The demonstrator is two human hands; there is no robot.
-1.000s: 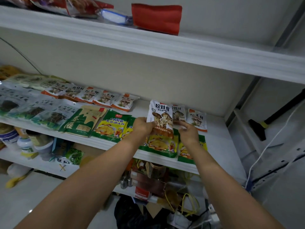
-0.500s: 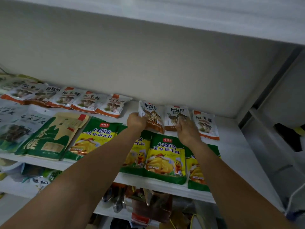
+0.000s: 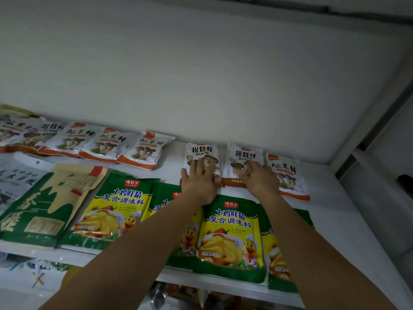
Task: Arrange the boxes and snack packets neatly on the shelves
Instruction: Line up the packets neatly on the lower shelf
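Two white mushroom packets with orange bottoms lie flat at the back of the white shelf [image 3: 348,211]. My left hand [image 3: 201,182] presses flat on the left mushroom packet [image 3: 202,153], fingers straight. My right hand [image 3: 259,177] rests on the second mushroom packet [image 3: 244,156] beside it, fingers spread. A third mushroom packet [image 3: 288,175] lies just right of my right hand.
A row of several mushroom packets [image 3: 105,144] lines the back left. Green-and-yellow chicken seasoning packets [image 3: 230,233] lie along the front edge, with a green-and-tan packet [image 3: 44,206] further left. A lower shelf with goods shows below. The wall closes the right side.
The mushroom packet I held up with both hands has been laid flat at the back of the shelf. Both hands now press on the packets, and my view has moved closer.
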